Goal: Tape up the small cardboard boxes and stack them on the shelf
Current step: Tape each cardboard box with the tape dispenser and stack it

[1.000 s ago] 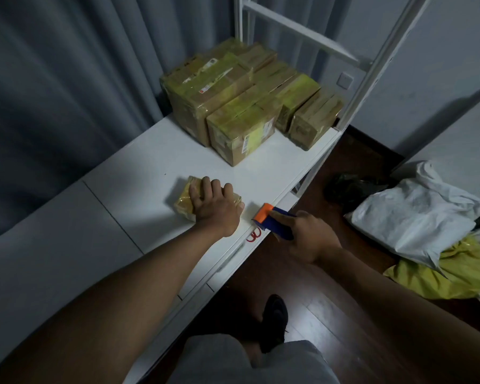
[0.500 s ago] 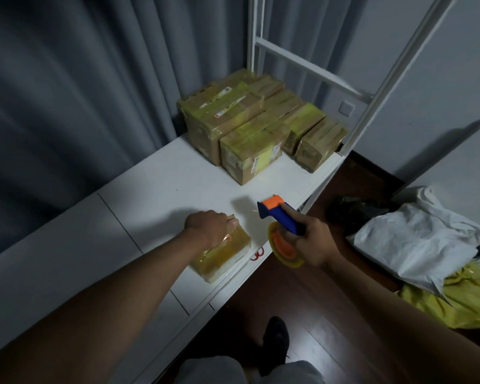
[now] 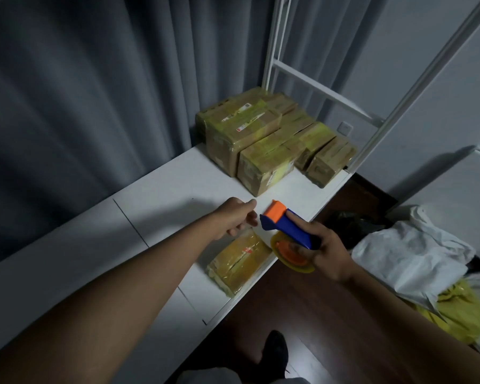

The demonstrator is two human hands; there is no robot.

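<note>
One small box (image 3: pixel 240 263) lies flat at the shelf's (image 3: pixel 161 189) front edge, its long axis slanting from near-left to far-right. Just beyond its far end the left hand (image 3: pixel 240 217) hovers with fingers loosely curled, holding nothing I can see. Beside the box's far-right corner the right hand (image 3: pixel 326 252) grips the tape dispenser (image 3: pixel 287 232). Farther back stands the taped stack (image 3: pixel 272 139).

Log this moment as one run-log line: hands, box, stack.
left hand: above small box, fingers curled | right hand: grips tape dispenser | small box: on shelf edge | stack: back corner
</note>
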